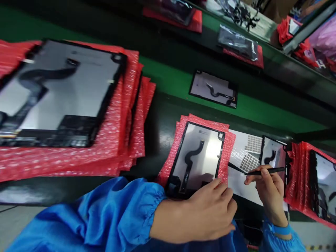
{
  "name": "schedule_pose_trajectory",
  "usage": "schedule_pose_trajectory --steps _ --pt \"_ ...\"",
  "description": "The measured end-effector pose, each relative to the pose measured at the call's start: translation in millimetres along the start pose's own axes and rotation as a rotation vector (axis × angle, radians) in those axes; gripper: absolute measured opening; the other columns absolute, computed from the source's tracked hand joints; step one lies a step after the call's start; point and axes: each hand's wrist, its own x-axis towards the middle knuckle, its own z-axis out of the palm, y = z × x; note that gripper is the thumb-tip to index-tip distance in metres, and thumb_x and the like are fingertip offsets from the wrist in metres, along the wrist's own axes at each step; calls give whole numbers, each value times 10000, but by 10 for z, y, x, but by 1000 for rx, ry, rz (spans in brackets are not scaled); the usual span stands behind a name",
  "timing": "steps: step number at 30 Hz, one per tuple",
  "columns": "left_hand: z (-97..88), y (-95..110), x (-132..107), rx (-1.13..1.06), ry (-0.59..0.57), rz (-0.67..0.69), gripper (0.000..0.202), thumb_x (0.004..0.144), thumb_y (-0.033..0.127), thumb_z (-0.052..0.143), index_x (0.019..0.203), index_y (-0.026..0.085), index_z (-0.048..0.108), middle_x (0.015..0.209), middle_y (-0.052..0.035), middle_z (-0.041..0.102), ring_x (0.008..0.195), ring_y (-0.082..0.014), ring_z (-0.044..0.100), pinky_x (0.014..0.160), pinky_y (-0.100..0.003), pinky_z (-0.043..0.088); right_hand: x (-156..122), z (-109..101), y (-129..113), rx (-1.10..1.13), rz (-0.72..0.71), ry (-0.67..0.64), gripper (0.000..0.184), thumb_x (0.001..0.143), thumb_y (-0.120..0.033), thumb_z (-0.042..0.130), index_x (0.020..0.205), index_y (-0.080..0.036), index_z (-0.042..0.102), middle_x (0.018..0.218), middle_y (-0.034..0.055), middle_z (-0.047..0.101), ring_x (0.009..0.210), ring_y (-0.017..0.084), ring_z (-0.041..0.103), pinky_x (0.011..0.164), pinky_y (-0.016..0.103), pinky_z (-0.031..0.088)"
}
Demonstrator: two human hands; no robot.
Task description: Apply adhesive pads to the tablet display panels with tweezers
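My left hand (203, 211) lies palm down over the lower right corner of a tablet display panel (195, 154), its fingers loosely bent and a little apart; some fingertips are hidden. The panel lies back side up, with a black flex cable (188, 160) on it, on red bubble-wrap bags (223, 169). My right hand (271, 190) is closed on slim black tweezers (270, 170), held like a pen with the thin end pointing left. Below the tool is a white sheet (243, 185). Just beyond it are small grey sticker grids (250, 162).
A large stack of red bubble bags (131, 140) with a panel (76, 94) on top stands at left. Another stack (301, 178) is at right. A panel (274, 152) lies behind my right hand, another (214, 89) on the green mat. Wrapped panels (238, 42) lie on the shelf.
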Motion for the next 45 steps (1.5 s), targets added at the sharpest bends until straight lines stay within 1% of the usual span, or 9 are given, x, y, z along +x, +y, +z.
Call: schedule_pose_trajectory --steps 3,7,11,19,28,38,41,43,45 --pt "-202 -138 -144 76 -38 -188 430 1003 564 618 901 154 695 737 -54 699 635 -224 658 829 -424 497 344 646 -147 19 -19 -79 272 1033 -503 658 982 -236 649 708 46 805 601 256 799 608 386 676" --pt "-110 -437 -336 211 -163 -430 1013 833 791 696 1414 -30 581 863 -182 797 721 -325 753 1164 -596 345 654 1456 -188 -6 1 -225 393 996 -609 664 1005 -217 643 782 70 820 660 245 817 616 358 686" --pt "39 -598 -437 149 -272 -422 1259 750 884 683 1536 -72 456 922 -235 810 750 -356 778 1196 -598 324 764 1810 -91 -41 16 -274 426 997 -630 650 1021 -205 644 820 77 824 700 227 818 663 347 694" --pt "8 -598 -431 120 -356 -403 1139 731 881 708 1422 -17 594 855 -192 813 676 -330 762 1213 -606 301 742 1797 -8 -163 29 -326 398 1028 -596 624 1057 -203 674 837 80 823 713 222 814 659 334 694" --pt "-1 -647 -474 101 -287 -420 1083 692 880 744 1344 20 653 737 -132 790 712 -326 754 1192 -566 336 752 1807 -26 -206 38 -370 383 1049 -577 597 1068 -204 680 844 82 824 725 224 814 680 335 694" --pt "-166 -848 -462 -125 -263 -424 1007 647 789 847 1320 63 666 904 -172 818 918 -388 782 1171 -572 385 791 1850 -3 -143 29 -328 416 1024 -597 631 1059 -186 677 805 65 811 692 213 807 655 320 685" --pt "-280 -862 -484 -177 -172 -420 735 819 689 788 1278 127 668 1033 -160 812 1038 -358 769 1132 -518 439 764 1749 -65 -3 16 -254 431 989 -619 672 1021 -189 666 781 68 816 629 215 802 588 312 677" --pt "-359 -860 -535 -184 -144 -561 471 1005 578 608 1216 160 657 1000 -135 802 962 -323 780 956 -460 541 710 1587 -112 65 -14 -184 411 983 -602 692 1009 -192 669 772 71 821 606 225 803 561 311 674" --pt "-374 -853 -625 -164 -117 -845 368 1094 475 429 1158 171 628 910 -121 774 827 -308 774 743 -410 550 640 1377 -113 82 -49 -106 385 986 -576 702 999 -193 677 763 76 824 597 237 805 562 321 678"
